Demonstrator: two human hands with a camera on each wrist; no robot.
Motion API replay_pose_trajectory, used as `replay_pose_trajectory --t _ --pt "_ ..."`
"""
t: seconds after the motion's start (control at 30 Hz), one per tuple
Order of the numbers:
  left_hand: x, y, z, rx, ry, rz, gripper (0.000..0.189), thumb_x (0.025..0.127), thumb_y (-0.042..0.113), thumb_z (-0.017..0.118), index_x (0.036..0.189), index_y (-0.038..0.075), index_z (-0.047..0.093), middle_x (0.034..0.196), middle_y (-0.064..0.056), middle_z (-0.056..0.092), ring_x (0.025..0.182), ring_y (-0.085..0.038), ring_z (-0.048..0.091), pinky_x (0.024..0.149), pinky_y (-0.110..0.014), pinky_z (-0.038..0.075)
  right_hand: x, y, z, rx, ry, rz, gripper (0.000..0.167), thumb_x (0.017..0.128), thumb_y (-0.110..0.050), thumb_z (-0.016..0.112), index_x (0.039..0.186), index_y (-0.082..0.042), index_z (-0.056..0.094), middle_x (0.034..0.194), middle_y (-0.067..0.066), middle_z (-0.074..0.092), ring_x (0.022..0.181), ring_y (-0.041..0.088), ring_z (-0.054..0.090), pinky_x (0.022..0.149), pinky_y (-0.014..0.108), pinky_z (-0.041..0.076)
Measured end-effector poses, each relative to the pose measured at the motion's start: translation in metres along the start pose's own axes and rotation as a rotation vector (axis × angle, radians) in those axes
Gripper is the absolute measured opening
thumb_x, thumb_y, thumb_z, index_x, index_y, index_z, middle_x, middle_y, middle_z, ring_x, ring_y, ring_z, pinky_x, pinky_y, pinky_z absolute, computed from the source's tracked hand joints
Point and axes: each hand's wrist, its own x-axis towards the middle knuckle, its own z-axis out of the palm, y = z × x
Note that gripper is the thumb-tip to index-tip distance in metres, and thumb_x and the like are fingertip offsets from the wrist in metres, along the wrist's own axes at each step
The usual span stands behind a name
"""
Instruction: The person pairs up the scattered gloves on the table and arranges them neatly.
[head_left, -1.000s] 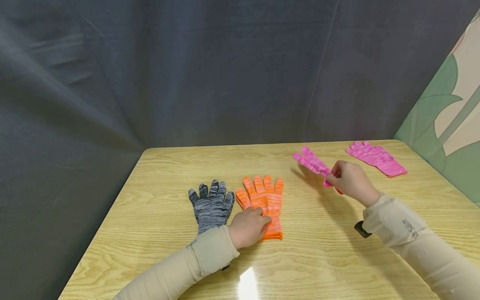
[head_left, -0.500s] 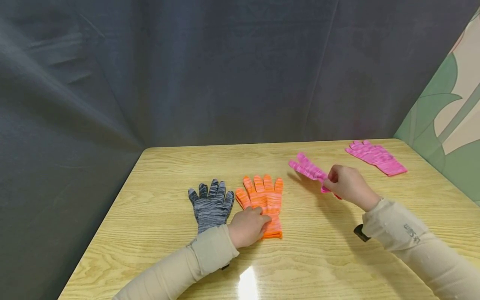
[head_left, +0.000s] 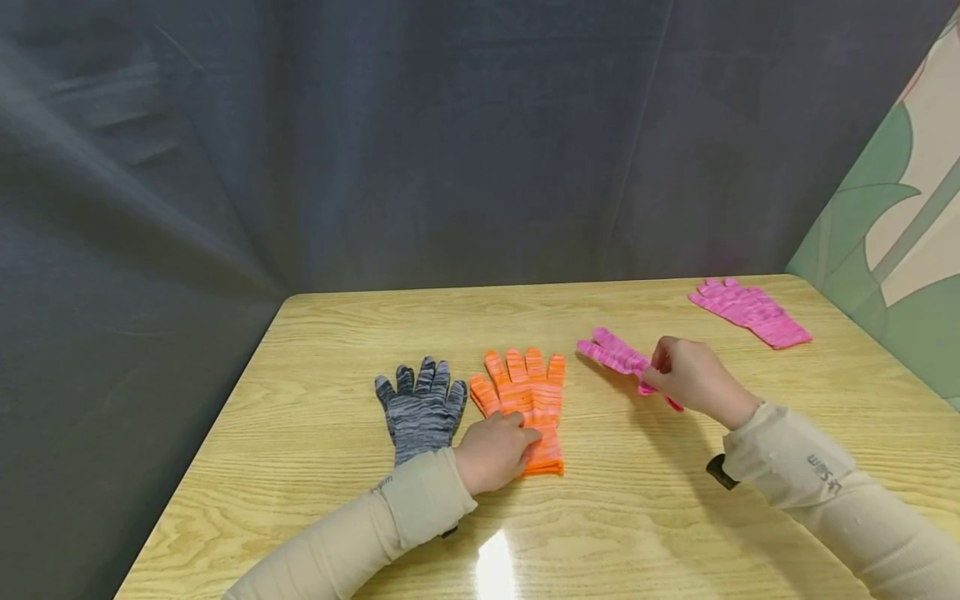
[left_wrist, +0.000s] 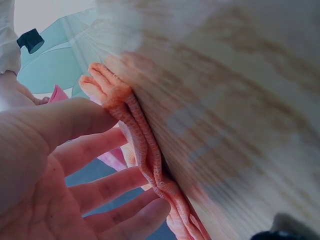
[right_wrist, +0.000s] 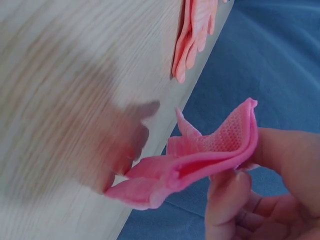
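The right hand pinches the cuff of a bright pink, streaky knitted glove between thumb and forefinger, its other fingers curled in. The glove is partly raised, its fingers sloping down to the left; whether their tips touch the table is hard to tell. The left hand rests on an orange streaky knitted glove, thumb at its edge and fingers loosely extended, covering its near left part. That glove lies flat, fingers to the far side, left of the held one. Just beside it on the left is a black-and-grey marled knitted glove, its cuff hidden behind the beige left sleeve. At the far right, beyond the right hand, a second pink glove lies flat. All are on a pale wood-grained table, with dark cloth hanging behind.
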Motion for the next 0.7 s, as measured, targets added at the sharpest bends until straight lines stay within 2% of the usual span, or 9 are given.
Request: replay_pose_trajectory --t 0.4,0.7 --pt "-0.001 0.000 -0.001 -0.003 0.015 0.004 0.022 0.090 0.022 0.060 0.111 0.023 0.067 0.089 0.000 0.062 0.074 -0.015 0.057 0.051 -0.023 0.043 -0.004 -0.002 0.005 0.012 -0.050 0.022 0.015 0.083 -0.011 0.063 0.077 0.001 0.055 0.057 0.003 0.052 0.049 0.012 0.045 0.052 0.026 0.037" --pt "-0.001 -0.001 0.000 -0.011 0.021 0.012 0.021 0.091 0.022 0.059 0.110 0.022 0.068 0.088 0.000 0.061 0.072 -0.015 0.056 0.049 -0.022 0.041 -0.006 -0.004 0.013 0.002 -0.075 0.013 0.015 0.082 -0.011 0.063 0.075 -0.001 0.054 0.059 0.002 0.052 0.050 0.011 0.045 0.052 0.025 0.036"
